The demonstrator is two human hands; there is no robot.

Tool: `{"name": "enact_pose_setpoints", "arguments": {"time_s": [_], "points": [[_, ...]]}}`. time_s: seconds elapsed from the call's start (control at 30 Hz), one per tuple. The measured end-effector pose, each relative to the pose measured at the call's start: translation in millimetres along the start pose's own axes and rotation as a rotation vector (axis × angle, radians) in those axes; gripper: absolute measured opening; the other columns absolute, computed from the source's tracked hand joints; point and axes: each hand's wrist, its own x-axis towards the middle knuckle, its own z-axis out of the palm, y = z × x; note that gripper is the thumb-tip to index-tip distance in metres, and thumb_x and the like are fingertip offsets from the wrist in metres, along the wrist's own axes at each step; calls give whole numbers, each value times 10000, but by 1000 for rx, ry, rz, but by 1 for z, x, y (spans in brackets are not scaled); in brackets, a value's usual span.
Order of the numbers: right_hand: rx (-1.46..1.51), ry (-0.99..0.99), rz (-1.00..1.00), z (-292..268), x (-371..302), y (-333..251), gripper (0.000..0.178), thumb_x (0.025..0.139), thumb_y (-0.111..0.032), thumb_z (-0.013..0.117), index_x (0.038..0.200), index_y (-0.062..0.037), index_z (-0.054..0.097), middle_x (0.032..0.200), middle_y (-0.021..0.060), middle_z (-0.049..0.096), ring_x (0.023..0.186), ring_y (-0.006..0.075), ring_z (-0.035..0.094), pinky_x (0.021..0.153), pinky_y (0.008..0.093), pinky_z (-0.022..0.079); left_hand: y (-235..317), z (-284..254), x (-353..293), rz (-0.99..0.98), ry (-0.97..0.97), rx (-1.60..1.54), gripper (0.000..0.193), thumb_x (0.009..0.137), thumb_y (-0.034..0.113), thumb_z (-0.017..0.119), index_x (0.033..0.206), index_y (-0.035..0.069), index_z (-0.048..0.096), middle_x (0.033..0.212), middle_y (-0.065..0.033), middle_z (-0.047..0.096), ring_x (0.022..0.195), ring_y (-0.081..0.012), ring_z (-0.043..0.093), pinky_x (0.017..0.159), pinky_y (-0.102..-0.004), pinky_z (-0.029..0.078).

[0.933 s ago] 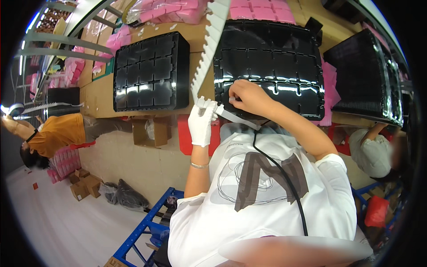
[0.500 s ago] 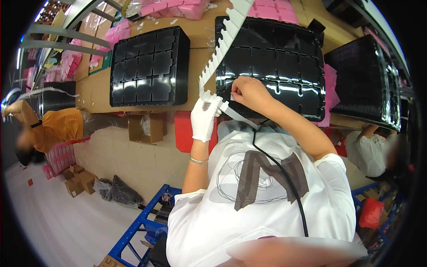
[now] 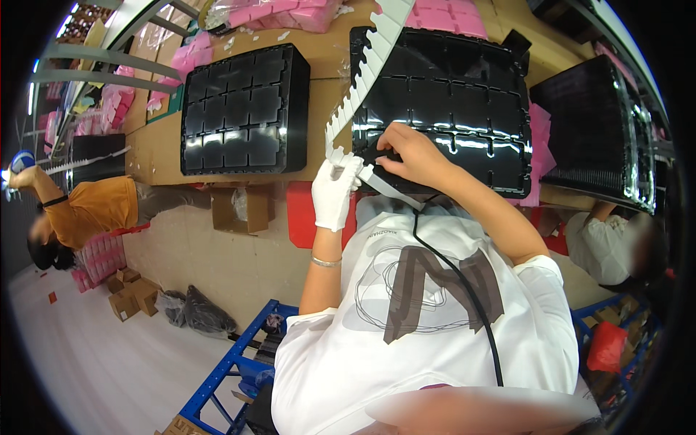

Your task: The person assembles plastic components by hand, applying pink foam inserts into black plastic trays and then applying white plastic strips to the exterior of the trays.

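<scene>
A long white notched strip point(image 3: 370, 69) curves down from the top of the view. My left hand point(image 3: 334, 194), in a white glove, is closed around it near its lower part. Past the glove, a smooth pale length of strip point(image 3: 391, 190) runs toward my shirt. My bare right hand point(image 3: 412, 154) hovers over the near left part of a black moulded tray stack point(image 3: 464, 94). Its thumb and forefinger are apart, with nothing plainly visible between them. The tray's compartments form a grid and shine under the light.
A second black tray stack point(image 3: 235, 109) stands left on the cardboard-covered table point(image 3: 326, 94); a taller one point(image 3: 587, 123) stands right. Pink trays point(image 3: 449, 16) lie at the back. Below are a red stool point(image 3: 304, 210) and an open carton point(image 3: 235, 206). Two people sit to either side.
My right thumb and forefinger have parted, and the small white bit seen at their tips is no longer visible there. My left hand stays on the strip, which bends slightly more.
</scene>
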Motion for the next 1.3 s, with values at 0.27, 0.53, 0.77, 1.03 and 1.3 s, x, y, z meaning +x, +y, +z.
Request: {"name": "enact_pose_setpoints", "arguments": {"time_s": [0.27, 0.53, 0.77, 1.03, 1.3], "points": [[-123, 0, 16, 10, 1, 6, 146, 755, -124, 731, 793, -44, 615, 832, 100, 585, 828, 294, 615, 735, 404, 514, -2, 0, 2, 1, 14, 24, 219, 896, 132, 737, 1065, 18, 657, 855, -14, 683, 631, -40, 554, 547, -188, 418], [-139, 18, -10, 10, 1, 9, 157, 744, -139, 747, 788, -50, 625, 841, 100, 588, 822, 298, 610, 730, 402, 510, -9, -6, 2, 19, -21, 32, 233, 916, 113, 706, 1119, 16, 645, 931, -48, 701, 689, -55, 581, 597, -189, 455], [1033, 29, 272, 0, -15, 4, 158, 893, -116, 696, 990, -24, 612, 1034, 86, 642, 957, 156, 616, 856, 269, 481, 7, 6, -7, 12, 24, -49, 201, 920, 99, 701, 1085, 6, 633, 893, -46, 688, 665, -53, 570, 585, -184, 448], [577, 63, 437, -4, -9, -25, 125, 843, -145, 774, 884, -52, 700, 717, -40, 529, 658, 66, 488, 625, 246, 419, 19, 29, 3, 41, -64, -326, 295, 955, 87, 654, 1217, -1, 552, 989, -65, 671, 761, -63, 590, 618, -185, 452], [70, 267, -95, -67, 103, 32, 96, 818, -155, 764, 891, -95, 751, 705, 23, 512, 624, 127, 472, 584, 279, 389, 23, 21, 37, 49, -78, -500, 299, 980, 57, 610, 1261, 18, 517, 1102, -43, 557, 884, -56, 561, 649, -174, 445]]}}
